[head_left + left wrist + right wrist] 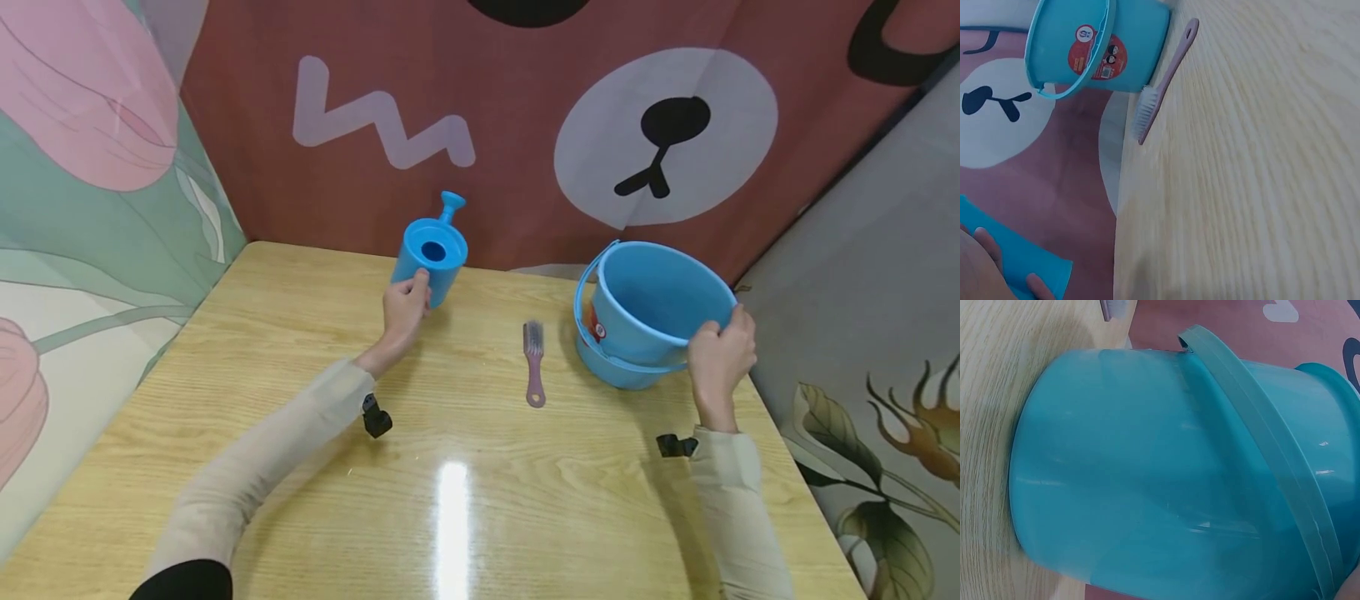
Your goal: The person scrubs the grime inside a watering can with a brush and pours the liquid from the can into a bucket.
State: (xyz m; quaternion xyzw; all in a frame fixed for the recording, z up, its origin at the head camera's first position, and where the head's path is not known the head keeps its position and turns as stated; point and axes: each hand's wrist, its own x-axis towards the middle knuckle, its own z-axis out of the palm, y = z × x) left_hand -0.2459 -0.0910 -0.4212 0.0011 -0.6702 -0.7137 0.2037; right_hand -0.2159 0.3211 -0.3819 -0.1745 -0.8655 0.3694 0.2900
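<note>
My left hand [405, 308] grips a blue toy watering can [442, 279] near the back edge of the table. Its round top opening and short spout with a flared head point up and away. A gap shows between the can and the tabletop in the left wrist view. At the right, my right hand [722, 354] holds the rim of a light blue bucket [1116, 475], thumb over the edge. The bucket stands on the table, its handle [1272, 437] hanging down around the outside. Between the two hands lies a mauve-handled brush [535, 375], bristles toward the back.
The light wooden table [337, 517] reflects a bright strip of light in front. A brown curtain [517, 100] with a bear face hangs right behind the table. Patterned cloths flank the left and right sides.
</note>
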